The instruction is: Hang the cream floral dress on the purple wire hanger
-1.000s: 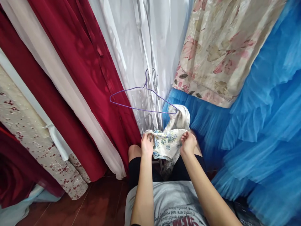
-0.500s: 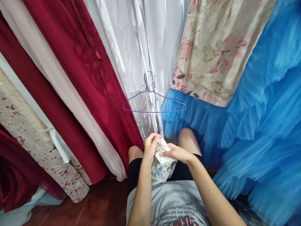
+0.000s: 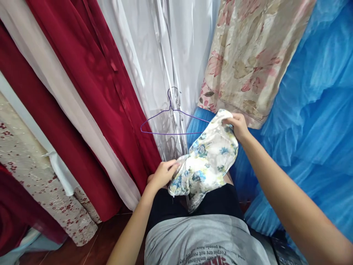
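Note:
A small white cloth with blue and yellow flowers [image 3: 206, 162] is stretched between my two hands above my lap. My left hand [image 3: 162, 174] pinches its lower left edge near my knee. My right hand [image 3: 237, 125] is raised and grips its upper corner, close to the right end of a thin purple wire hanger [image 3: 165, 119]. The hanger hangs bare by its hook on white ribbons [image 3: 172, 81] in front of sheer white fabric.
Hanging garments close in on all sides: dark red fabric [image 3: 91, 92] and a white strip at the left, a beige floral dress [image 3: 248, 62] at upper right, blue tulle [image 3: 309, 121] at the right. Beige rolls with red flowers [image 3: 41, 184] lean at lower left over a dark wooden floor [image 3: 110, 239].
The cloth was bunched in both hands over my lap. My right hand has since lifted its corner up and to the right, spreading the cloth out, while my left hand stayed low.

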Available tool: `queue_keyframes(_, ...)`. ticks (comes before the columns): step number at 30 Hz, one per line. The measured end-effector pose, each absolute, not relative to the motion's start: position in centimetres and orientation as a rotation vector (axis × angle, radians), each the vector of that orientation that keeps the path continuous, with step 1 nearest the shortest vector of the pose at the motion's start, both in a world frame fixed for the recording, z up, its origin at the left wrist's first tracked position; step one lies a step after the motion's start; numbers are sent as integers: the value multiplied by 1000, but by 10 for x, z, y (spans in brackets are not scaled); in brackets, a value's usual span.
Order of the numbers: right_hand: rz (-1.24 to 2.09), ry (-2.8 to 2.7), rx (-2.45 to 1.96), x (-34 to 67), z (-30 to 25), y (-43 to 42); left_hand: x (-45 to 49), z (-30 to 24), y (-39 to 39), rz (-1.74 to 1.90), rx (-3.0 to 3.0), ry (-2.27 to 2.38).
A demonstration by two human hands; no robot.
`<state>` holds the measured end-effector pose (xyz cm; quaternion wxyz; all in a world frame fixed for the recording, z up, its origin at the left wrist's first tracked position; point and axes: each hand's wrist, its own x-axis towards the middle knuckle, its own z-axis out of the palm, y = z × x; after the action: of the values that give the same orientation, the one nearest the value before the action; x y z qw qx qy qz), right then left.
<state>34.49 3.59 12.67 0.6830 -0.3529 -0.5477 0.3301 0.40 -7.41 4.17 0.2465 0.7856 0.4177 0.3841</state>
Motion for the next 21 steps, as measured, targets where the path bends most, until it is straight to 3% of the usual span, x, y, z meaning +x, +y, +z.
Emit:
queue_keyframes(6,1275,-1357,-837,300,158,105,-9,87,-64,1384,2036,1120)
queue_keyframes(11,1513,-1457,-686,262,148,97,-34,83,-40,1515,2042,1234)
queue_keyframes(16,1601,-1523,-584,257,149,83,-67,77,-29,1398,1999,1266)
queue_keyframes(21,1449,-1555,-753,277,164,86,-100,88,-28,921,2425,1393)
